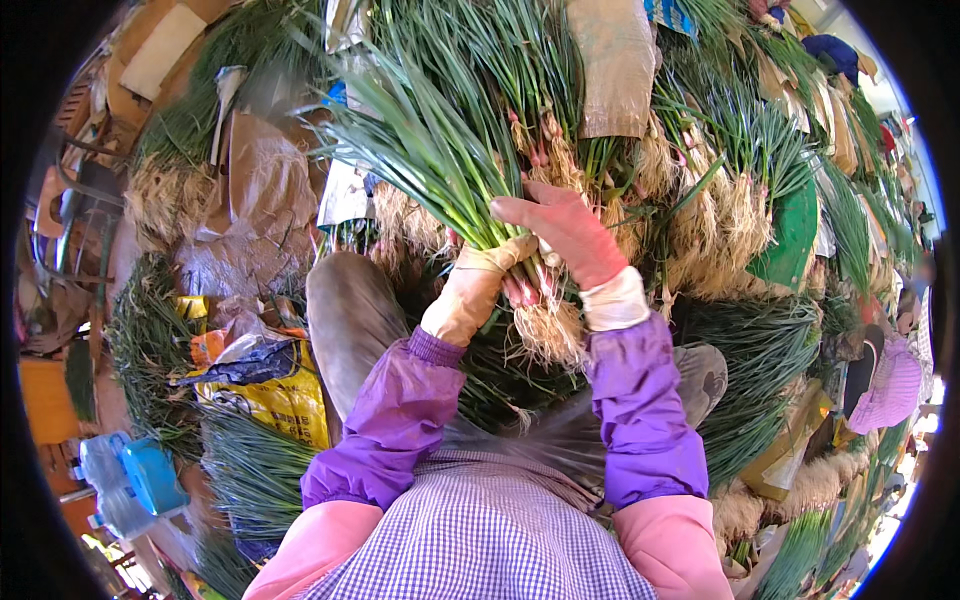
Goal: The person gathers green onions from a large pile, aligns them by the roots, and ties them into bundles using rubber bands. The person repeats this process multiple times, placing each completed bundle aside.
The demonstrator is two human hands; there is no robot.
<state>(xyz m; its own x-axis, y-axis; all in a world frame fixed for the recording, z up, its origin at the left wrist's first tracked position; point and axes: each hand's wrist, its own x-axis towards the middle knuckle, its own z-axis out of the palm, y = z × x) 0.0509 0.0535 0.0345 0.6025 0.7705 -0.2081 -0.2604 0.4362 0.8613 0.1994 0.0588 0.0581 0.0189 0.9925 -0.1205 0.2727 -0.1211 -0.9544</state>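
My left hand (476, 281), in a pale rubber glove, is closed around the stalks of a bunch of green onions (457, 195) above my lap. The leaves fan to the upper left; the reddish bulbs and pale roots hang at the lower right. My right hand (566, 229), in a reddish-pink glove with a white cuff, lies against the right side of the bunch with its fingers bent over the stalks. Whether it grips any stalk is hard to tell. Loose greens (517, 390) lie below, between my knees.
Piles of green onions (720, 187) stand ahead and to the right, with brown paper sheets (611, 67) and a green disc (791, 232) among them. At left are a yellow plastic bag (277, 397), onion leaves (251, 472), trimmings (150, 352) and a blue plastic container (154, 476).
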